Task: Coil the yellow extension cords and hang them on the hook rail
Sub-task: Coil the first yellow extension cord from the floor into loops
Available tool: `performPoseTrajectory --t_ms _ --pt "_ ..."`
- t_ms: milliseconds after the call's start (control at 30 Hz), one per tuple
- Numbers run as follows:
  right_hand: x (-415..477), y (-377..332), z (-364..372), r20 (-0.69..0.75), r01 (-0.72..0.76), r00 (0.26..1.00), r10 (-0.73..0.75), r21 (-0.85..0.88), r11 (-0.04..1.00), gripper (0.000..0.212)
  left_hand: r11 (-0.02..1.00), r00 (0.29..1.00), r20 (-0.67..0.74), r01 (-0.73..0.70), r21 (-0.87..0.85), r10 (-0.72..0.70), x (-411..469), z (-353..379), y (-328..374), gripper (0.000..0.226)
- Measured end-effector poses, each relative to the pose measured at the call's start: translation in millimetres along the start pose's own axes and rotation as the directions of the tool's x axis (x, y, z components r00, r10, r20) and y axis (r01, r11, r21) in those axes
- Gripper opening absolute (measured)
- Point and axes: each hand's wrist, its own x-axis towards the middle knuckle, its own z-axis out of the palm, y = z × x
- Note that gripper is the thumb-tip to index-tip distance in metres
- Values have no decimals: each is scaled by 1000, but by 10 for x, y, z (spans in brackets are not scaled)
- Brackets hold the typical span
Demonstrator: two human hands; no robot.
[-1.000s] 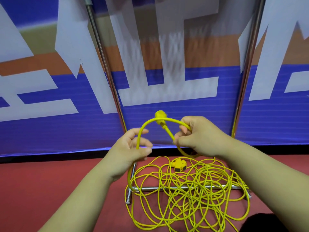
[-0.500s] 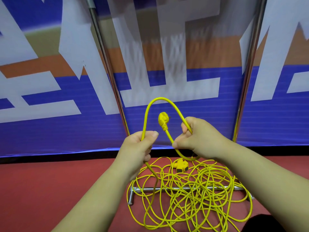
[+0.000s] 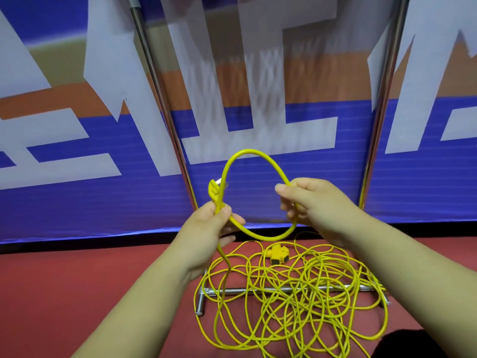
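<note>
Now left fingers (image 3: 227,211) pinch cord (image 3: 260,236) below plug (image 3: 213,188); right fingers (image 3: 286,188) grip loop (image 3: 251,150).

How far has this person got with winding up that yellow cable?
Barely started. Done: one loop of yellow extension cord. In hand: the left hand grips the cord below its yellow plug; the right hand holds the loop's far side. Left: nearly all the cord lies in a tangled heap on the red floor, around a yellow socket block. No hook rail in view.
</note>
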Motion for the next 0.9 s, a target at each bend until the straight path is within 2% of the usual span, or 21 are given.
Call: performPoseTrajectory --t_ms 100,167,300,433,533,600,667,767,833,900 --pt "22 54 -16 37 -44 998 43 22 999 17 990 999 28 34 -136 -31 -16 -33 28 22" --pt "39 61 -38 48 -47 998 46 13 999 8 992 1000 9 14 -125 -13 -16 -52 55 15" --pt "68 74 -95 13 -41 999 41 22 999 24 998 999 -34 -23 -50 21 -5 -108 69 14" --pt "81 123 -84 9 -126 992 126 31 992 19 975 1000 22 5 -223 0 -35 -158 104 18" --pt "94 153 -88 40 -169 985 168 35 985 20 910 991 131 30 -414 27 -47 -190 130 21" --pt "98 162 -88 65 -169 984 166 44 985 22 871 987 155 36 -489 46 -37 -225 129 24" --pt "94 168 -76 97 -138 986 135 24 990 28 887 989 140 13 -462 58 -24 -237 103 23" --pt "72 140 -36 163 -73 984 73 -6 997 37 965 995 68 -48 -259 67 -13 -212 49 17" --pt "55 96 -7 185 -53 982 35 91 994 34 991 996 48 -72 -116 78 -15 -193 26 19" --pt "35 61 30 182 23 983 -36 70 997 24 996 995 60 -78 -45 80 -23 -178 21 20"
